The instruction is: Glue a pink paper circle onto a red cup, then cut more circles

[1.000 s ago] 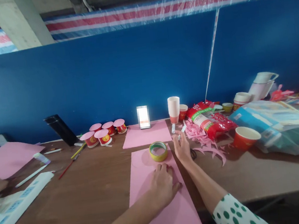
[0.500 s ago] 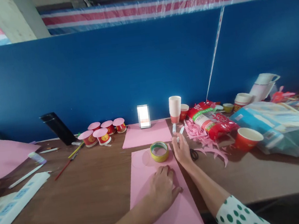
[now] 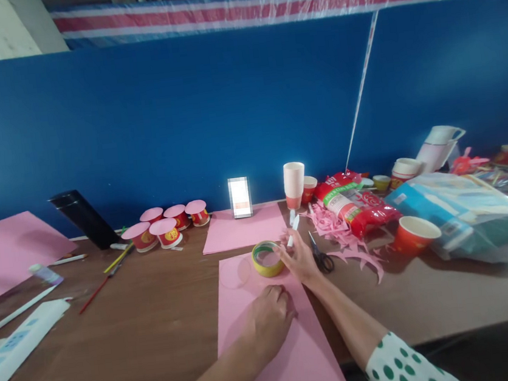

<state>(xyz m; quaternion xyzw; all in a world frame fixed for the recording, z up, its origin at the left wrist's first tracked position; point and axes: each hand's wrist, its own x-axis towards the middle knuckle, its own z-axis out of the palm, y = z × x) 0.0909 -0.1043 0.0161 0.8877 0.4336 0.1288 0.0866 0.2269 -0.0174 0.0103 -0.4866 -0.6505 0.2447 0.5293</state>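
Note:
My left hand [image 3: 271,318] rests on a sheet of pink paper [image 3: 284,376], its fingers curled in and nothing seen in them. A yellow roll of tape [image 3: 268,263] lies on the far part of that sheet, beside a faint drawn circle [image 3: 236,273]. My right hand [image 3: 301,261] is closed on a slim white pen [image 3: 293,232]. The thumb side of this hand reaches to the tape's right edge. Black-handled scissors [image 3: 322,260] lie on the table just right of the right hand.
More pink paper [image 3: 244,228] lies behind, under a blurred bright phone-like screen [image 3: 240,198]. Several small red cups with pink tops [image 3: 166,232] stand left. To the right are stacked paper cups [image 3: 294,181], pink scraps [image 3: 331,224], a red packet [image 3: 357,206] and an orange cup [image 3: 417,235].
My right hand has moved left toward the tape, with the white pen in its fingers. My left hand's fingers have curled in from lying flat. The scissors show more fully.

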